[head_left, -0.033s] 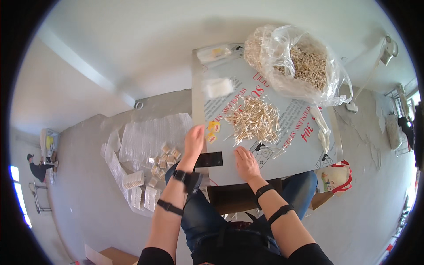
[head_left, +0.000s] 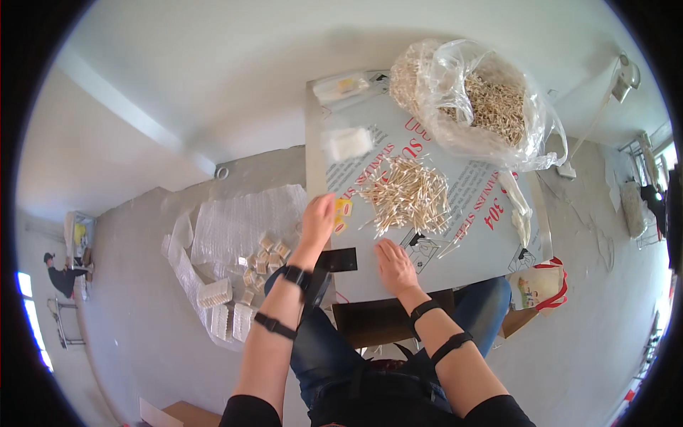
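Note:
My left hand (head_left: 318,220) is at the table's left edge, its fingers curled together beside several small yellow cards (head_left: 341,217) and partly covering them. Whatever its fingertips hold, if anything, is hidden. Palm down, my right hand (head_left: 396,267) rests on the sheet-covered table (head_left: 469,252) with its fingers stretched out and nothing visible in them. Just beyond it lies a loose pile of cotton swabs (head_left: 409,196). Between my wrists, at the table's near left edge, is a flat black rectangular object (head_left: 337,260).
A large clear plastic bag (head_left: 455,135) full of swabs stands at the back right. White packets (head_left: 348,144) lie at the back left, and a thin white plastic strip (head_left: 518,203) at the right. Bubble wrap (head_left: 242,217) with small swab packs (head_left: 263,260) spreads over the floor at left.
My left hand has shifted slightly right and away from me, so it covers more of the yellow cards. My right hand has hardly moved.

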A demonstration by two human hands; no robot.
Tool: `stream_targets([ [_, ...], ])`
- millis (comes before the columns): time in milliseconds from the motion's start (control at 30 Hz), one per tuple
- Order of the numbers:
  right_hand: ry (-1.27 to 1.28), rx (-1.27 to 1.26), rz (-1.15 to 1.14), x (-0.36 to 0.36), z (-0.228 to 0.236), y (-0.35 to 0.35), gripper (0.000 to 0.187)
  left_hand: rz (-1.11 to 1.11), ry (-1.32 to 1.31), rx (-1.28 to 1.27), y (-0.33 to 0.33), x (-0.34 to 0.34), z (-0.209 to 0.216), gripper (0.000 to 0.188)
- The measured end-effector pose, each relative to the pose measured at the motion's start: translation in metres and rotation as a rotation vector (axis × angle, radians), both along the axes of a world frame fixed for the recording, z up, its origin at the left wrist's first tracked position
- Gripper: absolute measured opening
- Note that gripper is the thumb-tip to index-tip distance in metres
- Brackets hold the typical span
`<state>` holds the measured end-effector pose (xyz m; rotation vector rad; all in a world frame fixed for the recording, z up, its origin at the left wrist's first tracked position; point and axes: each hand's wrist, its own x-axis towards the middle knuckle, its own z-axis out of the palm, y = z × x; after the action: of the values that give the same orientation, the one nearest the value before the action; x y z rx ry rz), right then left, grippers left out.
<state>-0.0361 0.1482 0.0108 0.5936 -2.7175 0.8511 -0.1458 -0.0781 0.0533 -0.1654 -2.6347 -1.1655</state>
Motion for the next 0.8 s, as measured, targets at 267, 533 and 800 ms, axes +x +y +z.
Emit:
stream_targets([
  [267,-0.055,0.044,0.024,0.000,0.007,0.002,0.040,-0.061,-0.240,-0.699,0.064,-0.135,-0.022,0.062],
  [533,-0.045,0.054,0.036,-0.004,0.014,0.003,0.039,-0.101,-0.253,-0.599,0.047,-0.114,-0.062,0.061],
  [800,-0.015,-0.006,0.016,0.001,0.002,0.001,0.039,0.275,-0.087,0.366,0.034,-0.044,0.000,0.033],
])
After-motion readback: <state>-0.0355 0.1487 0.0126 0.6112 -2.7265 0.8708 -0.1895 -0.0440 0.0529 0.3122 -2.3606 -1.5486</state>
